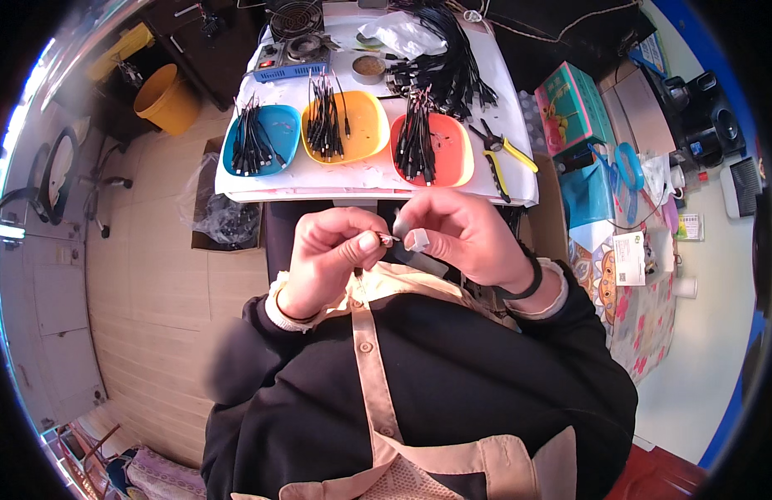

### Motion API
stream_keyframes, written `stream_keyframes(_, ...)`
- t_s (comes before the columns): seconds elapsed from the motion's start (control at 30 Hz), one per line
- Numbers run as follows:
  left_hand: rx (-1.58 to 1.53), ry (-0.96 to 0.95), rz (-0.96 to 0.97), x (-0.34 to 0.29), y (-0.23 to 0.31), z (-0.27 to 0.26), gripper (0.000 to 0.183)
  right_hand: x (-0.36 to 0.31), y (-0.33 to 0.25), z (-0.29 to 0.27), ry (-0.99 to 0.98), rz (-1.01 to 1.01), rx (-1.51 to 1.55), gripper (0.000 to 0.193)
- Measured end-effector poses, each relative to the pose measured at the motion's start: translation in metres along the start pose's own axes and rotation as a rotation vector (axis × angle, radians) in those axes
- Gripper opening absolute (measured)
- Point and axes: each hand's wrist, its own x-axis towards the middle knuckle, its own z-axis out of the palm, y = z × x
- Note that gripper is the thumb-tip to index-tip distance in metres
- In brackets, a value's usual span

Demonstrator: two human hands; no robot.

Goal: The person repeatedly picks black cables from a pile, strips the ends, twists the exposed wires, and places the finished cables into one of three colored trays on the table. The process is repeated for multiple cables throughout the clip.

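Close in front of my chest, my left hand (pixel 340 250) pinches a small copper-coloured piece with thin pale wire ends (pixel 386 239) between thumb and forefinger. My right hand (pixel 469 237) faces it with thumb and forefinger bent together. At the right thumb's tip is a small white piece (pixel 417 241); whether it is gripped or wrapped on the thumb I cannot tell. Beyond my hands, black cables with metal plugs lie bundled in a blue tray (pixel 294 125), a yellow tray (pixel 373 121) and a red tray (pixel 461 154).
Yellow-handled wire strippers (pixel 517 155) lie right of the trays on the white table (pixel 365 179). Behind are a blue burner-like device (pixel 294 69), a round tin (pixel 369 69) and a heap of black cables (pixel 452 75). An open box (pixel 227 225) stands on the floor at left.
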Motion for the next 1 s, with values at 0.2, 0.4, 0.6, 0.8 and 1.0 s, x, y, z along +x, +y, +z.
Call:
stream_keyframes(0.2,-0.499,-0.068,-0.251,0.004,-0.006,0.004,0.014,0.014,0.0,-0.001,0.047,-0.733,-0.559,0.021)
stream_keyframes(0.4,-0.491,-0.124,-0.207,0.007,-0.003,0.008,0.015,0.017,0.011,0.004,0.072,-0.714,-0.454,0.014)
stream_keyframes(0.6,-0.29,-0.004,-0.167,0.013,-0.001,-0.001,0.012,0.025,0.022,0.001,0.036,-0.426,-0.125,0.008)
stream_keyframes(0.8,-0.288,0.024,-0.231,0.031,-0.001,-0.01,0.013,0.037,0.024,-0.017,0.044,-0.43,-0.291,0.013)
stream_keyframes(1.0,-0.168,0.077,-0.28,0.062,0.007,-0.009,0.012,0.053,0.03,-0.025,0.189,-0.36,-0.182,0.012)
